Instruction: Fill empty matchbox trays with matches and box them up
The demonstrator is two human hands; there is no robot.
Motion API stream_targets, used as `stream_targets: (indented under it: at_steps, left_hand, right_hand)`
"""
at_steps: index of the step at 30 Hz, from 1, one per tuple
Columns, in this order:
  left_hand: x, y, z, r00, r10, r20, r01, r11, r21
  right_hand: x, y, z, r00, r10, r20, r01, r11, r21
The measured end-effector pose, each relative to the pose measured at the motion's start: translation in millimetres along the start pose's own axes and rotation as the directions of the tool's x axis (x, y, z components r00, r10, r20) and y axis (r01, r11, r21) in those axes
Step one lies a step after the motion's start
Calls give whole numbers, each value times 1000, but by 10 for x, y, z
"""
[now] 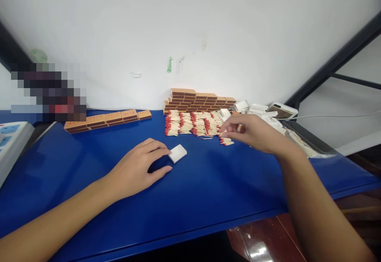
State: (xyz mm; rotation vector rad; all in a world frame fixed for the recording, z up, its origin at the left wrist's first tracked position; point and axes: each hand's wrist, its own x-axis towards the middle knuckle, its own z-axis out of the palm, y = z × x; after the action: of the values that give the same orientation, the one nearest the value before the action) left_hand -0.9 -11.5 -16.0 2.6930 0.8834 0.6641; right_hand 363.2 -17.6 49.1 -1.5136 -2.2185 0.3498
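A small white box [177, 153] lies on the blue table. My left hand [143, 166] rests beside it, fingers apart, with a fingertip at the box's left edge and the thumb away from it. Loose red-tipped matches [186, 123] lie in several rows behind the box. My right hand [248, 131] is over the right end of these rows, its thumb and fingertips drawn together. Whatever is between those fingertips is too small to make out. Another white box [224, 114] stands just behind the right fingertips.
Stacked matchboxes [196, 99] stand against the wall behind the matches. A row of matchboxes [108, 118] runs to the left. White box parts [262, 110], a phone-like object [281, 110] and a dark tray [312, 139] are at right. A power strip [12, 143] sits far left.
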Motion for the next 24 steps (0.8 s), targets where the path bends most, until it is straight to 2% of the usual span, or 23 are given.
stream_targets:
  at_steps: [3, 5, 7, 18, 24]
  left_hand:
    - [-2, 2, 7, 1000, 17, 4, -17, 999, -39]
    - [1, 17, 8, 1000, 11, 21, -10, 998, -66]
    - [8, 32, 5, 1000, 1, 25, 1, 996, -87]
    - [27, -3, 1, 1000, 15, -19, -17, 993, -113]
    - [24, -36, -16, 1000, -15, -10, 14, 993, -117]
  right_hand:
    - [-185, 466, -62, 986, 141, 85, -142, 990, 11]
    - [-265, 621, 0, 979, 168, 117, -174, 984, 45]
    - [-298, 663, 73, 977, 170, 131, -179, 981, 67]
    - [-262, 516, 211, 969, 134, 209, -143, 989, 25]
    - [-18, 81, 296, 968, 21, 250, -32, 999, 40]
